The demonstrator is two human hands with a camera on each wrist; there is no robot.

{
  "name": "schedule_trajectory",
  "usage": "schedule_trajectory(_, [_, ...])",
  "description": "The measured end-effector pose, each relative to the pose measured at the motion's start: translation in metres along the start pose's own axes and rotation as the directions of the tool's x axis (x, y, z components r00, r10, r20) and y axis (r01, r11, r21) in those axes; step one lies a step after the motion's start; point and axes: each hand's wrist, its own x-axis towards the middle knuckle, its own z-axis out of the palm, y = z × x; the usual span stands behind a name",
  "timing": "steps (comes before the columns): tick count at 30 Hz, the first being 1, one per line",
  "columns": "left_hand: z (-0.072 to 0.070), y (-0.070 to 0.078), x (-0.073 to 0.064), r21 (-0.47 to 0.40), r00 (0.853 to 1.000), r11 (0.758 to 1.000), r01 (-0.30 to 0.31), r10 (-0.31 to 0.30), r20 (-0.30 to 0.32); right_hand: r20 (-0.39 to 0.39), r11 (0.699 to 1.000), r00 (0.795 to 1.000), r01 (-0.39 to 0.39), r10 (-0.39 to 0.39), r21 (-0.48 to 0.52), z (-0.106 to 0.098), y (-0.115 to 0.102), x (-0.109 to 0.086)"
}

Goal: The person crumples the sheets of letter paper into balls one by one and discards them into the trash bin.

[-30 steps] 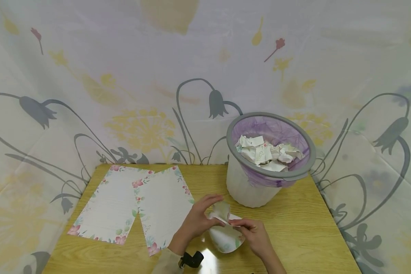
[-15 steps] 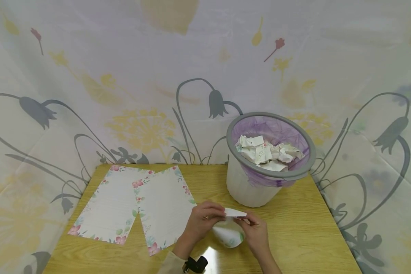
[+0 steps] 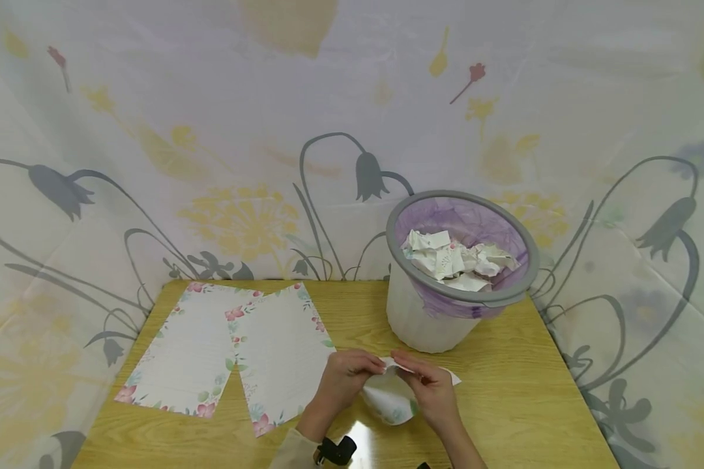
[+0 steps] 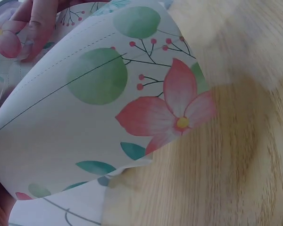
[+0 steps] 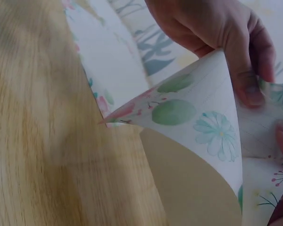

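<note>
Both hands hold one curled sheet of floral-bordered paper (image 3: 389,398) above the table in front of the bin. In the head view my left hand (image 3: 345,380) pinches its upper left edge. My right hand (image 3: 435,393) pinches the same edge close beside it, and a white corner juts out past that hand. The left wrist view has the bent paper (image 4: 99,122) up close, printed with a pink flower and green rounds. Seen from the right wrist, the paper (image 5: 193,108) folds over into a pointed corner. Part of each hand's grip is hidden behind the sheet.
Two flat floral sheets (image 3: 287,358) lie overlapping on the left of the wooden table (image 3: 516,404). A white bin (image 3: 425,319) with a grey rim and purple liner stands at the back right, holding crumpled paper (image 3: 466,260). A flower-printed cloth (image 3: 240,130) hangs behind.
The hands have drawn together along the paper's upper edge, and the right hand has shifted its hold. The sheet has been turned and bent between them. Bin and flat sheets stay put.
</note>
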Motion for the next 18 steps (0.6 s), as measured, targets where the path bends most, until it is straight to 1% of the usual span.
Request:
schedule_trajectory(3, [0.0,0.0,0.0,-0.023,0.997,0.998,0.056,-0.057,-0.042,0.03,0.999,0.998,0.049,-0.049,0.006,0.002,0.002,0.001])
schedule_trajectory(5, [-0.001,0.001,0.001,-0.038,0.993,0.996,0.079,-0.082,-0.082,0.043,0.998,0.997,0.07,-0.069,-0.007,0.004,0.003,0.0])
schedule_trajectory(8, [-0.005,0.009,0.006,-0.051,0.981,0.992,0.113,-0.12,-0.15,0.095,0.992,0.992,0.09,-0.082,-0.09,0.005,0.003,0.0])
schedule_trajectory(10, [-0.009,0.017,0.011,-0.044,0.97,0.989,0.14,-0.146,-0.193,0.139,0.982,0.988,0.088,-0.065,-0.169,0.006,0.002,-0.001])
schedule_trajectory(11, [-0.011,0.021,0.014,-0.044,0.964,0.986,0.159,-0.165,-0.209,0.167,0.972,0.984,0.095,-0.059,-0.214,0.006,0.002,-0.001])
schedule_trajectory(13, [-0.014,0.028,0.018,-0.041,0.953,0.981,0.19,-0.194,-0.234,0.219,0.941,0.975,0.116,-0.047,-0.318,0.005,0.001,-0.002])
schedule_trajectory(15, [-0.016,0.031,0.02,-0.028,0.945,0.979,0.204,-0.204,-0.253,0.265,0.906,0.963,0.15,-0.043,-0.397,0.005,0.0,-0.002])
schedule_trajectory(18, [-0.016,0.034,0.023,-0.033,0.94,0.977,0.209,-0.21,-0.27,0.305,0.838,0.945,0.256,-0.113,-0.481,0.005,0.001,-0.002])
